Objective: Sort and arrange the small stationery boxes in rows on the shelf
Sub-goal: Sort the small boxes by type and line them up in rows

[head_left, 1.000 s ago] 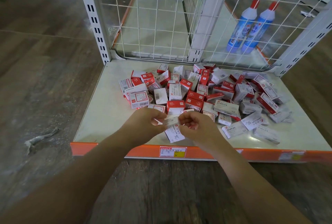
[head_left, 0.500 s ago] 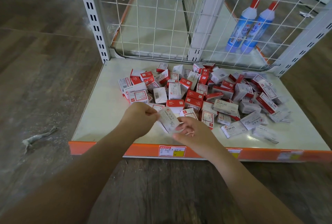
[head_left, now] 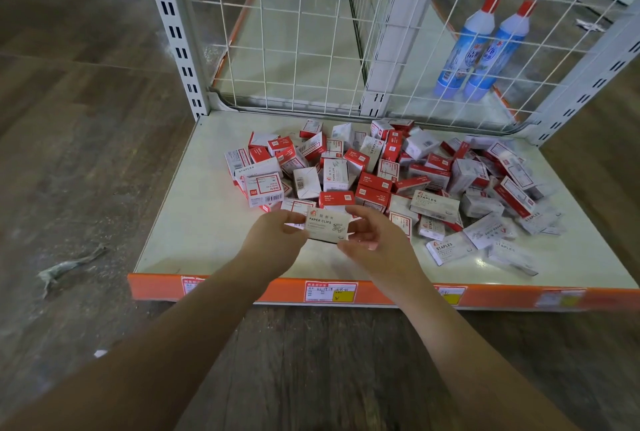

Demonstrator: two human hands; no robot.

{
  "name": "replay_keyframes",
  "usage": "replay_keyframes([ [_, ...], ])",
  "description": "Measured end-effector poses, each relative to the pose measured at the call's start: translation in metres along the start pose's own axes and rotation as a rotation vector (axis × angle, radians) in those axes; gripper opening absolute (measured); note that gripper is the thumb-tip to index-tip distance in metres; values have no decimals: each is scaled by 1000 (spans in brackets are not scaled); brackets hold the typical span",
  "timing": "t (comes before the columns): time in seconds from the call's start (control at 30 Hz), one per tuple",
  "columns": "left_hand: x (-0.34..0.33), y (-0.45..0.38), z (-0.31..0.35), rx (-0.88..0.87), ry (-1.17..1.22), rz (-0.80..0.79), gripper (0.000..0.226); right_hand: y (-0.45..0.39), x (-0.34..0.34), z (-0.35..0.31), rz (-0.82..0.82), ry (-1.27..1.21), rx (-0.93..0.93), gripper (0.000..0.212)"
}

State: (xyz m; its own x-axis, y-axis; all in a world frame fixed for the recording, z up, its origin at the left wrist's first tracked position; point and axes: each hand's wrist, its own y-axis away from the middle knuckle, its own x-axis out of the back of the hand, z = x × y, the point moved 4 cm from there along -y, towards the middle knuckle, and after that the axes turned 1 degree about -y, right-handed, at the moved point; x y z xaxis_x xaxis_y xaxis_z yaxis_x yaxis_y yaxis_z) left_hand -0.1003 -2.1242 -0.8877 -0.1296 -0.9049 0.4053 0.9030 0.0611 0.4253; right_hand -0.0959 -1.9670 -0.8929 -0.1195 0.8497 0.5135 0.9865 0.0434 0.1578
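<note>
Between the left hand point(head_left: 273, 240) and right hand point(head_left: 375, 243), pinched by its short ends: a white cardboard paper-clip box point(head_left: 327, 225), judged light, stiff, crushable.

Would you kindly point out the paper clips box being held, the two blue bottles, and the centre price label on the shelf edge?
paper clips box point(head_left: 325, 225): head view, printed top face.
blue bottles point(head_left: 464, 50): head view, left bottle's body.
price label point(head_left: 330, 292): head view, label middle.

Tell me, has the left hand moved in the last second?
Yes, slightly. The left hand now sits a little further right along the orange shelf edge, nearer the price label, holding the paper clips box.
</note>
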Motion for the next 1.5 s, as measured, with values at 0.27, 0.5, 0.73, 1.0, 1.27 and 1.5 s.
replay_keyframes([
  [0.27, -5, 2, -7, -76, -128, 8, 23, 3, 1, -5, -41, 93, 67, 51],
  [0.5, -4, 1, -10, -88, -159, -20, 31, 3, 1, -6, -78, 177, 70, 50],
  [0.73, 14, -1, -17, -92, -311, 94, 31, 1, -11, -3, -256, 329, 19, 41],
  [1.0, 12, 4, -21, -133, -553, 48, 31, -1, -24, 2, -347, 428, -53, 46],
  [1.27, 4, 1, -20, -151, -661, -18, 42, -3, -22, 9, -351, 417, -72, 35],
  [1.5, -13, -2, -13, -239, -804, -125, 48, -7, -6, 14, -165, 349, -63, 33],
])
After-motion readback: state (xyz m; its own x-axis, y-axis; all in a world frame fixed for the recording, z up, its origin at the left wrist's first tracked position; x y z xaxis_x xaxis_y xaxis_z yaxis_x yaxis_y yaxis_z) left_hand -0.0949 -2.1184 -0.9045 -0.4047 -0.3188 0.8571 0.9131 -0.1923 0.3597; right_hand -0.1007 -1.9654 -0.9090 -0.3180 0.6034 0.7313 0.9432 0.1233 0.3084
